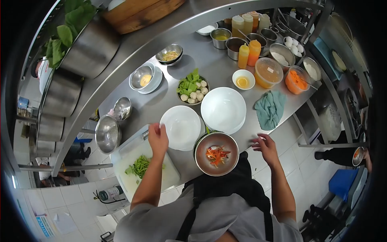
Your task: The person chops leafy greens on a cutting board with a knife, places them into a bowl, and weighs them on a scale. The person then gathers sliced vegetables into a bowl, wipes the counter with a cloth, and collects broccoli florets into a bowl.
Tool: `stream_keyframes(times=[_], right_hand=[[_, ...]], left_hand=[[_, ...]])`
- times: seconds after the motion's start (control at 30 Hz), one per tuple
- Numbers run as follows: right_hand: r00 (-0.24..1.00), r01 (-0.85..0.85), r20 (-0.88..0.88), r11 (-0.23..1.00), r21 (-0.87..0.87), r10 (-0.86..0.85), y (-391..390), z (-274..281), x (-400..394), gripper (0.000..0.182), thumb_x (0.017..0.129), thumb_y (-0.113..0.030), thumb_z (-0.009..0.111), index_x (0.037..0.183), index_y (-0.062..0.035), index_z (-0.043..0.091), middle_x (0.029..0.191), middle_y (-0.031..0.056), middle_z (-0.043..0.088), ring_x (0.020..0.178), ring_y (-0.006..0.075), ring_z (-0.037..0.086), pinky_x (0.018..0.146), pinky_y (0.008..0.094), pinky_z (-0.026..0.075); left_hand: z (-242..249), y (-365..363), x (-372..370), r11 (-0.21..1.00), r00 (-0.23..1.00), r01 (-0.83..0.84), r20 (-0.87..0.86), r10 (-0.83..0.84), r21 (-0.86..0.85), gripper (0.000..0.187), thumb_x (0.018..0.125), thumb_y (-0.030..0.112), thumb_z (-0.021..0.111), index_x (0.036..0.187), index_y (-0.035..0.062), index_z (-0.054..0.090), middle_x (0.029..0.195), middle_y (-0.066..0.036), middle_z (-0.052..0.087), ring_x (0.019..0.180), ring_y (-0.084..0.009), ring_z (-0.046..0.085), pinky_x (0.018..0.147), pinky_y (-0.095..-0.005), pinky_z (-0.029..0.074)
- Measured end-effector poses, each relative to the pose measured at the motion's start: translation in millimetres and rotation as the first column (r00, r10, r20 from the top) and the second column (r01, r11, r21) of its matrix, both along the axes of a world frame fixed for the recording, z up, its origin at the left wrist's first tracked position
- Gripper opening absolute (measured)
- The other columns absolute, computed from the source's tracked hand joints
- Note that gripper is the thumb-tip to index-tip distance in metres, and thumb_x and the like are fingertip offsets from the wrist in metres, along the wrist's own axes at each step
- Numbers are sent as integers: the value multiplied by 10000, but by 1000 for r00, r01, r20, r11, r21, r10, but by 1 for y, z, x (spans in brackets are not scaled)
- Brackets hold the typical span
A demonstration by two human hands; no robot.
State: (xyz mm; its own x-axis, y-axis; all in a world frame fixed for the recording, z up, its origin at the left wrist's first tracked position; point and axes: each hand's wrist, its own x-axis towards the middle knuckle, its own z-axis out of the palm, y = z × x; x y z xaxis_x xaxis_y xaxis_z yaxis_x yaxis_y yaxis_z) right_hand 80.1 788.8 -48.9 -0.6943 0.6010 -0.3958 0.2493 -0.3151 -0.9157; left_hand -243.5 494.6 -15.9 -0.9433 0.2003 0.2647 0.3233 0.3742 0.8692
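Note:
My left hand (158,139) is beside the left rim of a white bowl (180,128), fingers curled together; whether they grip anything is hidden. To the right of a metal bowl (198,162) holding sliced red and orange vegetables (217,155), my right hand (265,147) hangs with its fingers apart and nothing in them. A second, larger white bowl (223,108) stands beside the first. Under my left forearm lies a white cutting board (167,177) with chopped greens (139,166). What looks like a knife handle (145,134) shows by the left hand.
Behind the white bowls sits a bowl of leaves and pale balls (193,92). A green cloth (269,109) lies at the right edge, near a small bowl with egg (242,82). Sauce bottles (254,52) and several containers line the back right. An overhead shelf (161,30) crosses the left.

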Motion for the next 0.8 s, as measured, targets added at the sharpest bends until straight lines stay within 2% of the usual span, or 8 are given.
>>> stream_keyframes(times=[0.07,0.13,0.17,0.23,0.27,0.37,0.57,0.8], right_hand=[[998,-32,50,998,-54,35,1,7,-36,567,997,-356,525,1399,13,368,1134,195,629,956,265,665,825,365,553],[999,-17,36,991,-134,22,-1,-1,-65,652,977,-404,548,1427,12,324,1155,220,612,945,276,666,814,364,560],[1000,7,27,977,-212,-1,2,-6,-75,740,956,-451,572,1454,11,281,1175,245,595,935,286,668,803,363,567],[998,-40,28,969,-244,49,9,-11,-92,779,948,-465,581,1458,29,262,1150,249,594,937,298,668,815,367,566],[996,-73,25,957,-280,83,11,-13,-98,818,939,-480,590,1461,47,244,1124,253,593,939,309,668,827,370,565],[990,-129,3,934,-334,138,17,-15,-107,807,937,-478,595,1422,80,271,1062,233,598,941,311,667,827,378,567],[991,-134,-60,922,-364,120,16,-7,-133,649,935,-455,611,1271,58,398,1021,203,605,916,300,664,813,373,571],[992,-124,-80,933,-337,102,19,-13,-170,601,924,-455,627,1171,55,426,990,194,601,902,294,662,797,367,573]], left_hand=[[-25,-35,33,992,984,-41,169,62,-123,222,918,169,650,970,-8,528,749,-38,557,695,-118,537,636,-280,471],[10,-35,71,978,666,-196,722,189,-75,352,946,234,608,1132,-20,451,877,-106,563,760,-206,603,696,-340,524],[3,-35,79,975,662,-212,724,193,-67,352,946,234,608,1132,-20,451,877,-106,563,760,-206,603,696,-340,524],[-11,-34,92,913,346,-398,936,59,90,560,975,315,541,1373,33,266,1149,-227,520,894,-353,632,812,-455,542],[-16,-29,98,906,343,-413,937,58,95,560,975,315,541,1373,33,266,1149,-227,520,894,-353,632,812,-455,542],[-39,-13,105,808,389,-420,886,-252,414,706,977,318,476,1523,243,34,1418,-306,347,1105,-453,549,967,-556,458],[-38,11,102,605,520,-573,816,-254,553,721,887,179,509,1509,235,149,1372,-204,414,1221,-408,456,996,-518,439],[-57,30,63,600,629,-504,740,-237,621,665,882,232,577,1474,176,279,1370,-83,429,1214,-286,445,975,-460,436]])
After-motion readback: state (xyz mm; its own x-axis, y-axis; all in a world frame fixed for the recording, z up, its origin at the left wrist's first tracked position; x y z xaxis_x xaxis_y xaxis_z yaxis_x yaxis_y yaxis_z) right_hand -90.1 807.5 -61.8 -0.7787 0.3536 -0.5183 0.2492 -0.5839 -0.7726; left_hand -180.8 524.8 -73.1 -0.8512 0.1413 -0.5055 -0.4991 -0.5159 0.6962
